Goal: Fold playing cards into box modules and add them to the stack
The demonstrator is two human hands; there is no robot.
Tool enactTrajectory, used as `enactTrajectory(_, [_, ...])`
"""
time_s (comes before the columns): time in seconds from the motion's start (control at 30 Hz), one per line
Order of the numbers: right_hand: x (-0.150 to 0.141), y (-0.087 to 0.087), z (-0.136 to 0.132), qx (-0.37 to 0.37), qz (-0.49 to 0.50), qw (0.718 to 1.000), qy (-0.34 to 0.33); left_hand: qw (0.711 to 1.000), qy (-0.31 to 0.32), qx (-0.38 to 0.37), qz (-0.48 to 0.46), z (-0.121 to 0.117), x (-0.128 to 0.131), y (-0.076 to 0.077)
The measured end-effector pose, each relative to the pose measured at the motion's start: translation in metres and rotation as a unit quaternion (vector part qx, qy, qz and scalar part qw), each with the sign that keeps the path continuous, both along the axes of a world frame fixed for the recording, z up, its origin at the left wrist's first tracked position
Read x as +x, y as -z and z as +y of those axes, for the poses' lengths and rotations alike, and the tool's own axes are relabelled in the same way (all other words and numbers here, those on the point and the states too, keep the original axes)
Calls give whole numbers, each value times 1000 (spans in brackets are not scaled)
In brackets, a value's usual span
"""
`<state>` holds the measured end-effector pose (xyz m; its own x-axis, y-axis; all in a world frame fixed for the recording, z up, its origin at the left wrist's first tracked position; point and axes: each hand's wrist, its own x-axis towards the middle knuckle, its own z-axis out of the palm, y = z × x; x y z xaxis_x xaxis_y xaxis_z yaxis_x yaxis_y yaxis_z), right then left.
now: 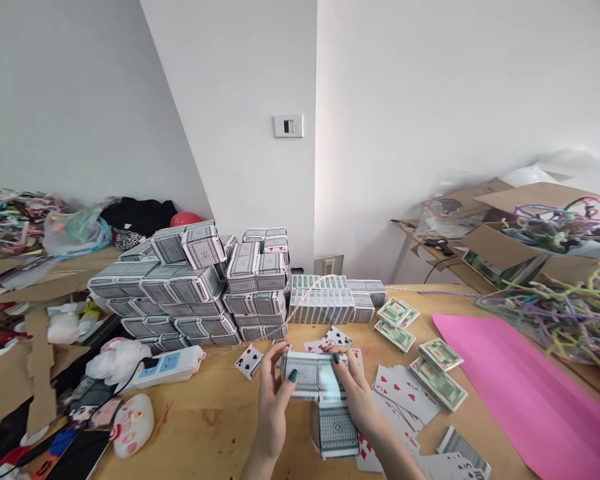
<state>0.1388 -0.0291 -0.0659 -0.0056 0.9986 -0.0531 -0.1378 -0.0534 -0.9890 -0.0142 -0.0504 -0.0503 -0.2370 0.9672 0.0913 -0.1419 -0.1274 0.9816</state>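
Between my two hands is a block of playing cards (303,377), patterned backs facing up, made of two stacks side by side. My left hand (274,390) grips its left end with the thumb on top. My right hand (355,387) closes on its right end, thumb also on the upper face. Just below it lies another card block (339,432), partly covered by my right hand and wrist. Loose face-up cards (400,393) spread to the right of my hands, and a spade card (249,361) lies to the left.
Piled card blocks (180,293) rise at the back left, beside a row of card packs (323,299). Green card packs (439,373) and a pink sheet (525,393) lie right. A power strip (167,367) and a white round plush (133,425) sit left.
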Motion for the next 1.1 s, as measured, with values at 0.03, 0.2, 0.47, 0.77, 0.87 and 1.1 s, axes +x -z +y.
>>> enactTrajectory(0.03, [0,1,1,-13,13,999,30,999,-5,-3,-34,0,1,0])
enactTrajectory(0.2, [-4,6,1,-18,87,988,124,992,32,-76,-93,-12,15,6])
enactTrajectory(0.47, [15,-12,1,-81,68,994,-11,989,116,-62,69,-10,-8,-6])
enactTrajectory(0.77, [-1,-4,-3,-123,41,991,16,986,147,-83,17,-5,3,6])
enactTrajectory(0.87, [-4,-1,-6,-103,26,993,43,986,149,-68,27,-6,3,8])
enactTrajectory(1.1, [1,-9,-10,-57,14,998,32,977,194,-58,62,-8,-2,5])
